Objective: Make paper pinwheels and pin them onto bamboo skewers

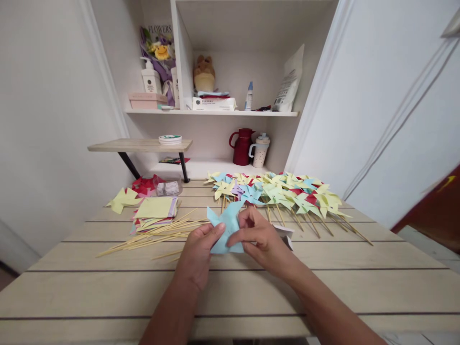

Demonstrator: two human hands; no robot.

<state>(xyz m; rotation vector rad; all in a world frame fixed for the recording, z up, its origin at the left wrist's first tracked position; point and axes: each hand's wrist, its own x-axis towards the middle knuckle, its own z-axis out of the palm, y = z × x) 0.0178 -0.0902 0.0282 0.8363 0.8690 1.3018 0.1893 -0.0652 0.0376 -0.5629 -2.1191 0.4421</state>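
Observation:
A light blue paper pinwheel (230, 220) is held up above the middle of the table. My left hand (201, 247) grips its left side, the thumb lying on the front of the paper. My right hand (262, 239) is closed at its right side, with fingertips bent against the paper near its centre; whether something small is pinched there is hidden. Thin wooden sticks (154, 239) lie loose to the left of my hands. Behind my right hand a small white box (285, 232) is partly covered. Finished-looking pinwheels on sticks (275, 191) lie heaped beyond it.
At the left are stacked paper squares (156, 207), a loose yellow-green pinwheel shape (124, 200) and a clear plastic container (168, 187). A raised wooden shelf (140, 145) stands behind them. A red jug (242, 146) and a cup (260, 151) stand at the back.

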